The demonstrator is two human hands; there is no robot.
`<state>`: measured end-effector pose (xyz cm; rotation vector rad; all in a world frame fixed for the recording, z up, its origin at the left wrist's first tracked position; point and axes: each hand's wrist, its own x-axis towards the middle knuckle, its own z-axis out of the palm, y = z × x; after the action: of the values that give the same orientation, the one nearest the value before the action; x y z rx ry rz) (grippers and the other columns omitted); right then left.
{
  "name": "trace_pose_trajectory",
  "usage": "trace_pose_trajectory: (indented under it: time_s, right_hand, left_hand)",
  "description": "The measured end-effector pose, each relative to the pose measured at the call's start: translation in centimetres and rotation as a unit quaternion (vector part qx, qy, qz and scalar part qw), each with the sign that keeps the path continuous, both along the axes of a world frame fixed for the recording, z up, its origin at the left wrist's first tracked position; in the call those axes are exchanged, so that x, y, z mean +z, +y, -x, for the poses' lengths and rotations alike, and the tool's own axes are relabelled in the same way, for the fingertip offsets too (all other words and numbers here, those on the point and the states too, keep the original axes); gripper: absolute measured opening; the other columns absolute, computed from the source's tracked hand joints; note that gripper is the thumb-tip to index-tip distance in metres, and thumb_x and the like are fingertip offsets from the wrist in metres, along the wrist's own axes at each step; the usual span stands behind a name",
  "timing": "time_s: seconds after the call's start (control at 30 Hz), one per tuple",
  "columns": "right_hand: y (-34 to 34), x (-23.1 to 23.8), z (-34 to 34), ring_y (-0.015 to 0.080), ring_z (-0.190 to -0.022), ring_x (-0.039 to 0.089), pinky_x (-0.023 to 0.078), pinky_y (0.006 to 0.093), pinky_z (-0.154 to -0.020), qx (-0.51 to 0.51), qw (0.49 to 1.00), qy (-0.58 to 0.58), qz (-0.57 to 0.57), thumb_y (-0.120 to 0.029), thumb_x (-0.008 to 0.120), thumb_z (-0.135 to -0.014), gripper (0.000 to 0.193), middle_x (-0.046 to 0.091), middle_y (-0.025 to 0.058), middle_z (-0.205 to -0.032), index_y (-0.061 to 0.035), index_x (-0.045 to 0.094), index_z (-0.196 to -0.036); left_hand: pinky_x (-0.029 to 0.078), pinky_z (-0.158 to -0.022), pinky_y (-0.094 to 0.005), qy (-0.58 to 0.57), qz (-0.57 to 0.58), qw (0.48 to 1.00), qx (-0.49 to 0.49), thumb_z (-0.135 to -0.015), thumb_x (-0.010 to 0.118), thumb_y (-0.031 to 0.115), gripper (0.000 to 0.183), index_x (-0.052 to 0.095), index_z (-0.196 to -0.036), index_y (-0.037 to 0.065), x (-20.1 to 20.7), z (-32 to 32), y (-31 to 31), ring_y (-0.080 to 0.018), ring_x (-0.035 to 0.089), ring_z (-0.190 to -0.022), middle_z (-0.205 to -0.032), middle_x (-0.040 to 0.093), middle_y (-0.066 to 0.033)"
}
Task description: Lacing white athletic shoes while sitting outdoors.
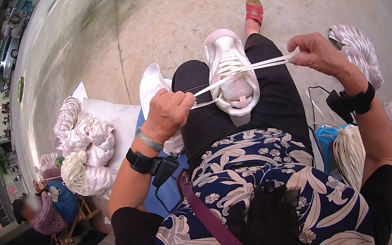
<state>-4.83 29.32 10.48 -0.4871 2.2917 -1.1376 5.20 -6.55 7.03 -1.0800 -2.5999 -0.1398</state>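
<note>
A white and pale pink sneaker (225,48) rests on my lap between my thighs, its toe pointing away from me. White shoelaces (268,63) run from its eyelets out to both sides, stretched nearly straight. My left hand (166,112) is closed around the lace on the left, above my left thigh. Off to the right, my right hand (316,54) pinches the other lace between thumb and fingers. Another white shoe part (152,80) shows just beyond my left hand, partly hidden by it.
Bundled pink-and-white shoe uppers (89,144) are heaped at my left, with more uppers (356,48) at my right. A hank of cream laces (350,157) hangs over something blue by my right elbow. Another person (49,212) sits at the far left. Concrete ground (164,19) stretches ahead.
</note>
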Motion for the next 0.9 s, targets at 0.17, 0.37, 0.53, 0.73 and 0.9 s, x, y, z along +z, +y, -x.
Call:
trace_pose_trajectory:
  time_s: [0.17,0.37,0.53,0.73,0.9]
  right_hand:
    - [3.8,0.9,-2.9,0.0197,-0.051,0.05,0.038,0.0319,-0.05,-0.016,0.954,0.268,-0.135,-0.008,0.063,-0.074,0.018,0.047,0.0129,-0.054,-0.0015,0.058,-0.09]
    - [6.7,-1.3,-5.1,0.0269,-0.056,0.054,0.04,0.0336,-0.053,-0.071,0.958,0.274,-0.052,-0.008,0.061,-0.08,0.014,0.054,0.0149,-0.062,-0.0008,0.059,-0.092]
    - [7.9,-2.7,-6.0,0.0204,-0.055,0.049,0.04,0.0294,-0.053,-0.062,0.982,0.17,-0.045,-0.011,0.062,-0.082,0.014,0.053,0.0123,-0.063,0.0018,0.061,-0.088]
    - [4.3,1.3,-7.9,0.0204,-0.052,0.049,0.038,0.0278,-0.051,0.015,0.992,0.061,0.105,-0.011,0.062,-0.081,0.012,0.054,0.0126,-0.062,0.0004,0.062,-0.085]
    - [-0.6,4.0,-10.2,0.0301,-0.057,0.056,0.041,0.0337,-0.049,0.229,0.946,0.168,0.154,-0.016,0.062,-0.08,0.011,0.055,0.0089,-0.06,-0.0056,0.059,-0.077]
  left_hand:
    - [0.037,-0.05,-0.0317,-0.026,0.021,0.999,0.03,-0.068,0.055,0.006,0.008,0.051,-0.074,0.009,-2.2,0.0,-0.8,-0.0194,0.05,-0.05,-0.058,0.044,-0.0036]
    - [0.039,-0.054,-0.0362,-0.083,0.024,0.988,0.131,-0.07,0.054,0.004,0.006,0.052,-0.071,0.01,-4.9,1.0,-1.3,-0.025,0.052,-0.054,-0.059,0.049,-0.0053]
    - [0.041,-0.058,-0.039,-0.083,0.029,0.988,0.129,-0.073,0.053,0.002,0.007,0.057,-0.077,0.008,-4.6,1.8,0.8,-0.0275,0.055,-0.063,-0.064,0.054,-0.0079]
    - [0.044,-0.067,-0.0372,-0.201,-0.242,0.941,0.127,-0.075,0.06,0.006,0.007,0.063,-0.082,0.004,-2.5,3.6,5.6,-0.0286,0.058,-0.073,-0.076,0.062,-0.0107]
    - [0.043,-0.065,-0.038,-0.167,-0.099,0.975,0.111,-0.072,0.065,0.02,0.014,0.065,-0.075,0.006,-2.7,4.9,9.2,-0.0266,0.056,-0.073,-0.075,0.059,-0.0095]
